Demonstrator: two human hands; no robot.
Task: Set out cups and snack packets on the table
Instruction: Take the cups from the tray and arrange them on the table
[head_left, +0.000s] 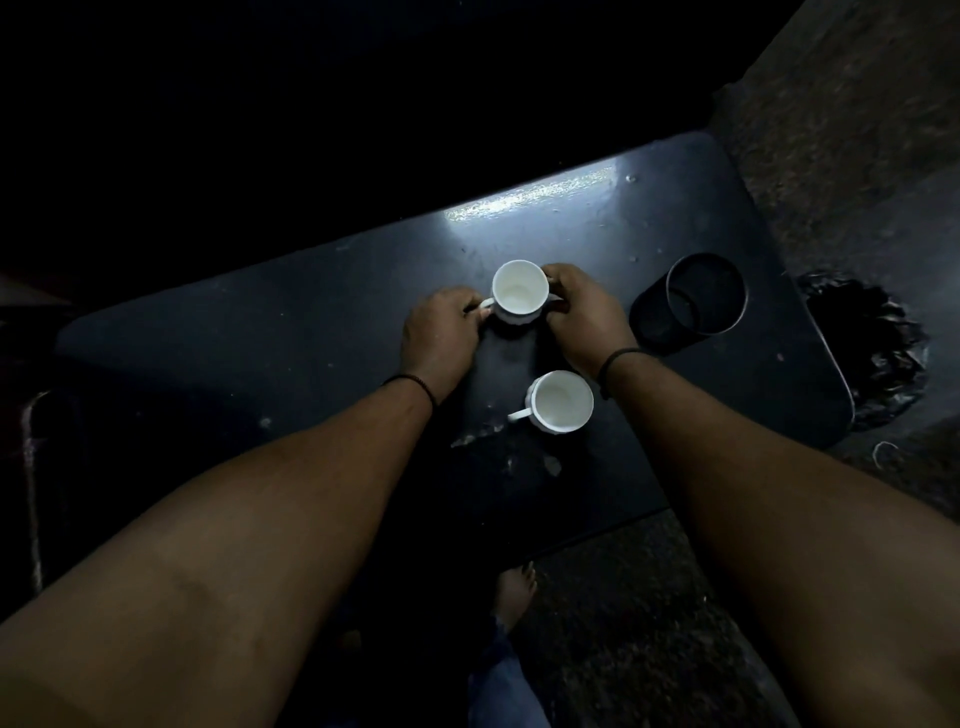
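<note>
Two cups: both are white and stand upright on the tabletop, and I see no snack packets anywhere in view.
Tabletop (311, 332): dark, scuffed and glossy, with a bright strip of glare along its far edge; it carries everything I am working with.
Room: very dim; rough speckled floor (649, 623) on my right and near side, blackness beyond the far edge, and a bare foot (514, 590) below the near edge.
Black holder (691, 301): a dark mesh-looking cylinder, open at the top, standing to the right of the far cup and well apart from it.
Left hand (441, 330): curled closed at the far cup's handle, fingers pinching or hooking it; the exact hold is hidden by the knuckles.
Right hand (582, 312): wrapped against the far cup's right wall, thumb near the rim, gripping or steadying it.
Far cup (519, 291): sits between my two hands, handle pointing left toward the left hand, base on the surface as far as I can tell.
Near cup (561, 401): free, just under my right wrist, handle also pointing left.
Key relation: the far cup lies dead ahead between both hands, equally close to each, so I judge the coming move is a small nudge or release, minding the near cup below my right wrist.
</note>
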